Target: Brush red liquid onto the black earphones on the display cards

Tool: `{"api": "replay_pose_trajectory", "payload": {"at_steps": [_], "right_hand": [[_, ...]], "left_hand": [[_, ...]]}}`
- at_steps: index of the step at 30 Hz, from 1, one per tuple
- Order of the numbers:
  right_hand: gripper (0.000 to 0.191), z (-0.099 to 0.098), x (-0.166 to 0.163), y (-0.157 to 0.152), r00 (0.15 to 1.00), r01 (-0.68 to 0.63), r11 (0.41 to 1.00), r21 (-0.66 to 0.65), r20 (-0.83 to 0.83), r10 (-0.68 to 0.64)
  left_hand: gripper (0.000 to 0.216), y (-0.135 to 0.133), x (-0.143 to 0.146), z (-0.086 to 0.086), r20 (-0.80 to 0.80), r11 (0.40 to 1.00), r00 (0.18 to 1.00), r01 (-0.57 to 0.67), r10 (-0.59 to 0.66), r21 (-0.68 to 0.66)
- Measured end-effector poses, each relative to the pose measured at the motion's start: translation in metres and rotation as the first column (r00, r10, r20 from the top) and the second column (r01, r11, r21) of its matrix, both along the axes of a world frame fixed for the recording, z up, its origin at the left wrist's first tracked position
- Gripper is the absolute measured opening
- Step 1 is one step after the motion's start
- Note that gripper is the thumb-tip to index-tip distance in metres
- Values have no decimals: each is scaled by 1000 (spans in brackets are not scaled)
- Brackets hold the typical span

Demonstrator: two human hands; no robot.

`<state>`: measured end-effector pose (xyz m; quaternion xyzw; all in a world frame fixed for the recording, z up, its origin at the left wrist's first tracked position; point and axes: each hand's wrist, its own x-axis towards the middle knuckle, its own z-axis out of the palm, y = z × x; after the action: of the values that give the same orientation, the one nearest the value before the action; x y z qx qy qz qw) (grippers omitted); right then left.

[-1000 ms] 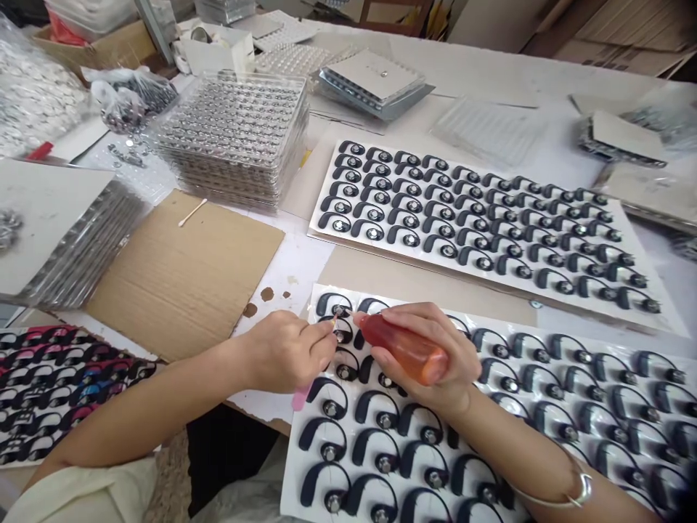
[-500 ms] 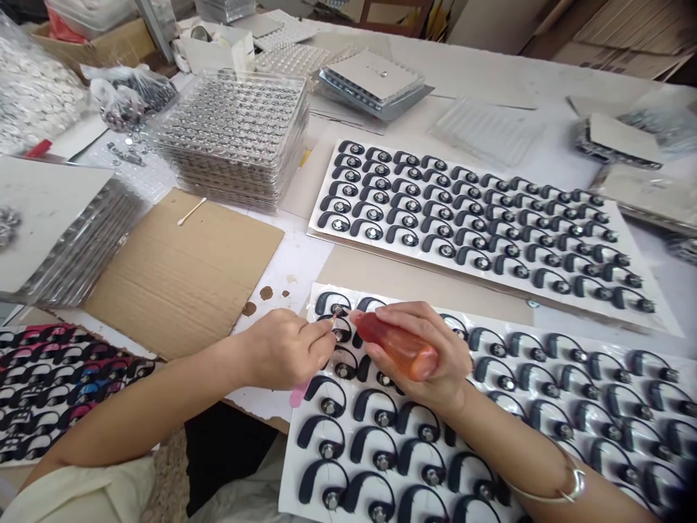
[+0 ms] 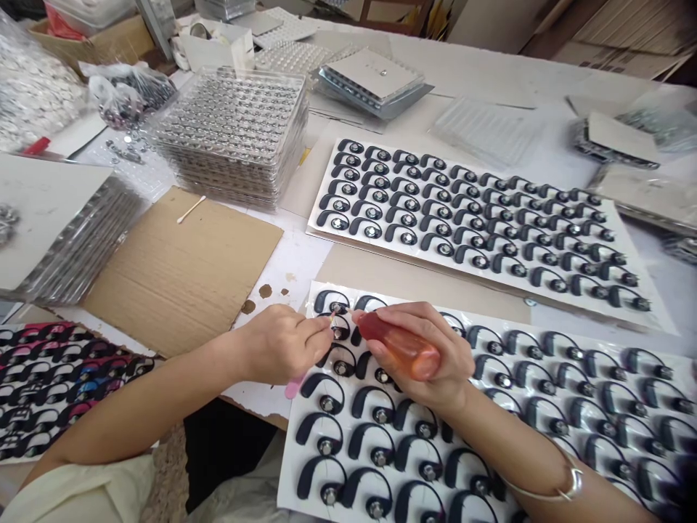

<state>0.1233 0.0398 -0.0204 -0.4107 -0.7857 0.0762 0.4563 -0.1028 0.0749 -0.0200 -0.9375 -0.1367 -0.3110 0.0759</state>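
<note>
A translucent orange-red, soft-looking plastic squeeze bottle (image 3: 401,347) is held by the right hand (image 3: 435,357), the fingers closed round its body and its narrow nozzle left free. It should prove light and yielding, and slippery if wetted; it is best held round the thick barrel, with little pressure, since any liquid inside could be forced out. Its colour is deeper toward the nozzle and paler at the base. By the left hand (image 3: 280,345), the fingers tightly pinched, a slender, pointed tool (image 3: 333,317) is gripped, only its tip being shown; whether the flat pink plastic end (image 3: 294,386) just below that hand belongs to it cannot be told.

Just past the two tips, a glossy black, hook-shaped piece (image 3: 325,299) with a silvery round stud is set. Such pieces look light and fairly stiff, the thin curved arm being likely the fragile part; hold is better taken at the broad end. More are ranked under and around both grips on a white card sheet (image 3: 290,465).

Beyond the right grip, a second white sheet (image 3: 660,317) is filled with similar hooks. Beyond the left grip, a white-tipped cotton swab (image 3: 192,210) is laid on flat brown cardboard (image 3: 185,283).
</note>
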Motion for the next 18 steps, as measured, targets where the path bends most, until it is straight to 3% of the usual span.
{"api": "replay_pose_trajectory", "payload": {"at_steps": [18], "right_hand": [[30,-1,2,-1,1000,6,1000,11,8,-6]], "left_hand": [[15,1,-3,-1,-5,1000,1000,1,-1,-12]]}}
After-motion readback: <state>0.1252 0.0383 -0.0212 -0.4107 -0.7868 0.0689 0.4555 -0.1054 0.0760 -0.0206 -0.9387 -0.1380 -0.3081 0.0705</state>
